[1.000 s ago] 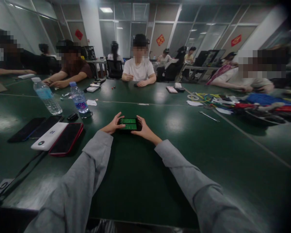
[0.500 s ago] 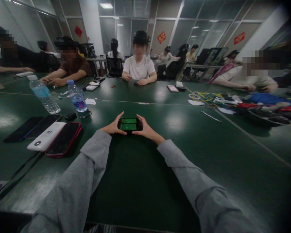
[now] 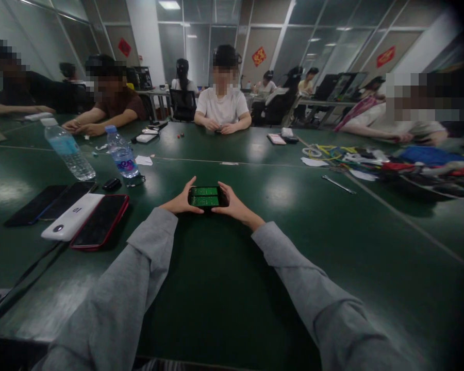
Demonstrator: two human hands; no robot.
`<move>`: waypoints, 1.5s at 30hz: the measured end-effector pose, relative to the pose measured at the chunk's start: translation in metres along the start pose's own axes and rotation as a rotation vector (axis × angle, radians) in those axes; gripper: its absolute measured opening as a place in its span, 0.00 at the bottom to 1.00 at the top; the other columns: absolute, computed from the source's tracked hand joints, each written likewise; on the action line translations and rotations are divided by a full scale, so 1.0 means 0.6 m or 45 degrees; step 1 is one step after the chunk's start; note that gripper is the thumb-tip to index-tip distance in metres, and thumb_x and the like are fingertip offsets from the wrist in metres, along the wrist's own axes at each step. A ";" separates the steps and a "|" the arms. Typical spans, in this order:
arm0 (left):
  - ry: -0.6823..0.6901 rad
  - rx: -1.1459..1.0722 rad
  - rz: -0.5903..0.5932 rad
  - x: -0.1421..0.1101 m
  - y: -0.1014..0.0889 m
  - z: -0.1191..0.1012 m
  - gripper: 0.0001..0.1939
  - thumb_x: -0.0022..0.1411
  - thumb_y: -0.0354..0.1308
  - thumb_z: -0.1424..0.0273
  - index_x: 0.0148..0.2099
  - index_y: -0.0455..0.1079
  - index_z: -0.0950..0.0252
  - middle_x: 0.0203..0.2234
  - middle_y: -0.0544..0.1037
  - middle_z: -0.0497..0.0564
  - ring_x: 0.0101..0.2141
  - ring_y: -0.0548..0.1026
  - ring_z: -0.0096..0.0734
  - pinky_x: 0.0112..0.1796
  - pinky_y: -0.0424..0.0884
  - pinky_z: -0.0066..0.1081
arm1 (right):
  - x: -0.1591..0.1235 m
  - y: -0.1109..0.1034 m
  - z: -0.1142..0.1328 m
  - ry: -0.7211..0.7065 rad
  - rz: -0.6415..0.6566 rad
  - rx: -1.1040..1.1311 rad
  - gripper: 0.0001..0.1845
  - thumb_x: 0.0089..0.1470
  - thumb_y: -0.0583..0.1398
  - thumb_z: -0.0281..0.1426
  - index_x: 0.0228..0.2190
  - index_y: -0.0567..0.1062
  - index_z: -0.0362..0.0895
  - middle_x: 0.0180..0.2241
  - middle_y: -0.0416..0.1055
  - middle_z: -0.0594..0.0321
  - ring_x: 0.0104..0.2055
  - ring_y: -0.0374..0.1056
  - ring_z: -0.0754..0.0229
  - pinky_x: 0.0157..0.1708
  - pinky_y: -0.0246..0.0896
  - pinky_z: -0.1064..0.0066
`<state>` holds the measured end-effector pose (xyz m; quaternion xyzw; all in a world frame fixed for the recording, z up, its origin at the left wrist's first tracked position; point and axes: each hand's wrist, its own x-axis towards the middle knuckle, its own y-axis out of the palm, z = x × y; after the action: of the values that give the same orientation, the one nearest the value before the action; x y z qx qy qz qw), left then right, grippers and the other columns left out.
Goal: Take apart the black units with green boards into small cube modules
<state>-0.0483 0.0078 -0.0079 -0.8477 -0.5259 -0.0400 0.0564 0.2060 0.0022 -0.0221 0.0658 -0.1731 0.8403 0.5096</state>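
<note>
Your left hand (image 3: pixel 183 200) and right hand (image 3: pixel 232 203) clamp opposite ends of the phone (image 3: pixel 204 196), centred ahead of you; whether it touches the tabletop (image 3: pixel 224 288) is hard to tell. Grip both ends evenly, with the green-lit screen (image 3: pixel 205 201) level and uncovered.

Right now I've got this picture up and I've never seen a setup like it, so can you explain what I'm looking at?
There's no machine: these are a person's own bare hands, seen from a camera worn on their head, looking forward and down. The left hand and right hand hold a dark phone sideways, green panels lit on its screen, over a green table. To the left are two plastic bottles, a white device and a red-edged phone. To the right lies a slim metal tool, near a pile of cables. A person in a white top sits across.
</note>
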 end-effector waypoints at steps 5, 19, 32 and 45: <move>-0.041 0.097 0.016 0.001 -0.004 0.003 0.71 0.34 0.75 0.78 0.72 0.34 0.56 0.62 0.57 0.64 0.64 0.56 0.56 0.62 0.47 0.56 | -0.002 0.001 0.008 0.027 0.002 0.021 0.60 0.39 0.74 0.40 0.65 0.49 0.50 0.66 0.46 0.52 0.69 0.42 0.49 0.68 0.37 0.50; -0.137 -0.575 -0.207 0.000 -0.002 -0.004 0.34 0.51 0.66 0.76 0.60 0.64 0.59 0.60 0.65 0.56 0.60 0.64 0.42 0.62 0.55 0.48 | -0.005 -0.001 0.007 0.042 0.009 0.013 0.57 0.40 0.74 0.39 0.64 0.51 0.51 0.65 0.47 0.55 0.68 0.44 0.48 0.67 0.40 0.50; -0.168 -0.635 -0.184 -0.002 -0.006 -0.003 0.24 0.54 0.63 0.79 0.53 0.72 0.63 0.54 0.72 0.55 0.54 0.70 0.37 0.60 0.59 0.45 | -0.006 0.002 0.022 0.056 0.015 0.021 0.57 0.40 0.74 0.40 0.64 0.52 0.52 0.65 0.48 0.55 0.68 0.44 0.48 0.67 0.40 0.50; -0.153 -0.615 -0.164 -0.001 -0.007 0.001 0.26 0.54 0.64 0.79 0.55 0.70 0.62 0.54 0.73 0.55 0.55 0.70 0.38 0.61 0.58 0.46 | -0.006 0.000 0.025 0.066 0.029 0.119 0.53 0.40 0.74 0.35 0.62 0.54 0.51 0.64 0.50 0.56 0.67 0.48 0.49 0.67 0.43 0.51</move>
<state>-0.0522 0.0095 -0.0084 -0.8021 -0.5566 -0.1176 -0.1817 0.2065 -0.0062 -0.0094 0.0658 -0.1210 0.8546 0.5006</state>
